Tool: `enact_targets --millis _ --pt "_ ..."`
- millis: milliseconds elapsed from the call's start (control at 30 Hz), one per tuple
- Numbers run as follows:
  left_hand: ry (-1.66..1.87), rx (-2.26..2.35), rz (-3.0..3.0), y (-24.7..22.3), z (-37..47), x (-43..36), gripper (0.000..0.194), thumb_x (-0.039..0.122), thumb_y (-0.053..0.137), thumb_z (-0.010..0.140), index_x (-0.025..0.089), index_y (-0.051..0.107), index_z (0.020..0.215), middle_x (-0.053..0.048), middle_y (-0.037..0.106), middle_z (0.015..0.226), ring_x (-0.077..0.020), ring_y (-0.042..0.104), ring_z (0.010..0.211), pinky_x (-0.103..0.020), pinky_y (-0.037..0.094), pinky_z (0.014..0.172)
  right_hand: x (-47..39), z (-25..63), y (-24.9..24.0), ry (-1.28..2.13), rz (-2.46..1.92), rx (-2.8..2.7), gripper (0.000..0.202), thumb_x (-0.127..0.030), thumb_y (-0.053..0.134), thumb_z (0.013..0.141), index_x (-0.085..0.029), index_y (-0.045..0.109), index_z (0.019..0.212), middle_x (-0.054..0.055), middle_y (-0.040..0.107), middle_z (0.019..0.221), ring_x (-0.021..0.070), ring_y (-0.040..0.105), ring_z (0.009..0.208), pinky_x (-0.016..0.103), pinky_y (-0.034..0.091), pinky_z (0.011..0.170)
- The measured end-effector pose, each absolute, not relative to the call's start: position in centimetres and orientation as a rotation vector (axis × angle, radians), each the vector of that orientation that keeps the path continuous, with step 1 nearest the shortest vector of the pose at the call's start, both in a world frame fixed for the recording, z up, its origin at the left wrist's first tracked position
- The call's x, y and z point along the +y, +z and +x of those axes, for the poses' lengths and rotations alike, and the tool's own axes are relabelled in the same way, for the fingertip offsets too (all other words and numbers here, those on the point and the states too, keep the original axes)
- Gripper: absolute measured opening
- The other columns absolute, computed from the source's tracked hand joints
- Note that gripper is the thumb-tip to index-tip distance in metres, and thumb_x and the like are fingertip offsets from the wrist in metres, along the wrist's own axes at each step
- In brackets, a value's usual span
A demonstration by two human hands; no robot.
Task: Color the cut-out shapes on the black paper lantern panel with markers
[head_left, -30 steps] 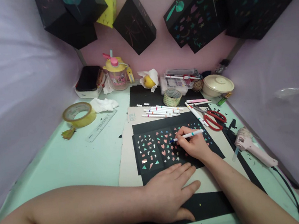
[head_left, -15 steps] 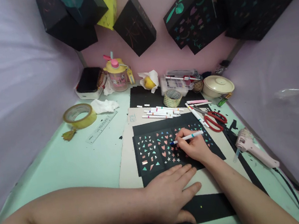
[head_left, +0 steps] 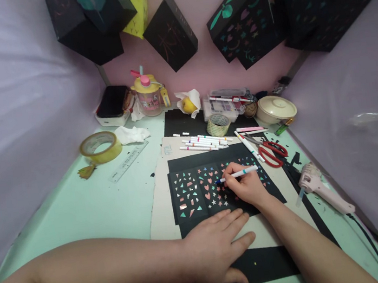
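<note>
A black paper panel (head_left: 203, 205) lies in front of me, covered with small shiny triangles, hearts and stars. My right hand (head_left: 246, 185) grips a white marker pen (head_left: 244, 171) with a teal band, its blue tip end down near the hearts in the panel's middle. Flat along the panel's lower edge rests my left hand (head_left: 218, 250), fingers spread, partly over a pale board (head_left: 164, 215) and a black sheet (head_left: 266, 264). Beyond the panel several white markers (head_left: 205, 142) lie in a loose pile.
Red-handled scissors (head_left: 273, 154) and a glue gun (head_left: 326, 190) lie at the right. To the left are a tape roll (head_left: 101, 147) and a clear ruler (head_left: 129, 161). A drink bottle (head_left: 149, 95) and a lidded bowl (head_left: 276, 108) stand at the back. Black boxes (head_left: 171, 34) hang above.
Almost nothing differs. Both hands and the marker keep their places, with only a very slight shift of the whole view.
</note>
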State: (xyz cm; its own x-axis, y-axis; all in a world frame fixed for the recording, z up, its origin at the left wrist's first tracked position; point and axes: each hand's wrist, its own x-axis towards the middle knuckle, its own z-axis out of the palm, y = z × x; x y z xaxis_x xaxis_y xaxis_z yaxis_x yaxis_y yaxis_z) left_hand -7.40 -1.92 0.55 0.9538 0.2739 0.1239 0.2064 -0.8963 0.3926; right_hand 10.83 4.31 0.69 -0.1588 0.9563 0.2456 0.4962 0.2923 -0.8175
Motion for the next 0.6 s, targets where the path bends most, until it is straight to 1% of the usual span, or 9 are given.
enact_targets --millis 167,367,600 --pt "0.248 0.339 2.72 0.56 -7.36 -1.87 0.07 0.059 0.043 0.089 0.01 0.037 0.138 -0.022 0.026 0.148 -0.0333 0.025 0.137 -0.044 0.022 0.11 4.32 10.8 0.67 0.745 -1.312 -1.788 0.013 -0.018 0.051 0.079 -0.019 0.054 0.066 -0.003 0.057 0.056 0.0109 0.05 0.053 0.022 0.038 0.052" --pt "0.247 0.338 2.722 0.46 -7.37 -1.79 0.07 0.059 0.041 0.089 0.011 0.035 0.14 -0.022 0.024 0.149 -0.0332 0.024 0.138 -0.045 0.023 0.11 4.28 10.79 0.7 0.731 -1.318 -1.781 0.015 -0.017 0.05 0.079 -0.019 0.053 0.064 -0.003 0.054 0.054 0.0103 0.047 0.051 0.022 0.036 0.05" --pt "0.26 0.354 2.725 0.62 -7.42 -1.98 0.07 0.059 0.042 0.089 0.011 0.035 0.139 -0.021 0.026 0.149 -0.0319 0.024 0.138 -0.043 0.021 0.111 4.35 10.82 0.62 0.696 -1.33 -1.794 0.015 -0.018 0.051 0.078 -0.019 0.052 0.064 -0.003 0.053 0.054 0.0108 0.047 0.052 0.023 0.036 0.052"
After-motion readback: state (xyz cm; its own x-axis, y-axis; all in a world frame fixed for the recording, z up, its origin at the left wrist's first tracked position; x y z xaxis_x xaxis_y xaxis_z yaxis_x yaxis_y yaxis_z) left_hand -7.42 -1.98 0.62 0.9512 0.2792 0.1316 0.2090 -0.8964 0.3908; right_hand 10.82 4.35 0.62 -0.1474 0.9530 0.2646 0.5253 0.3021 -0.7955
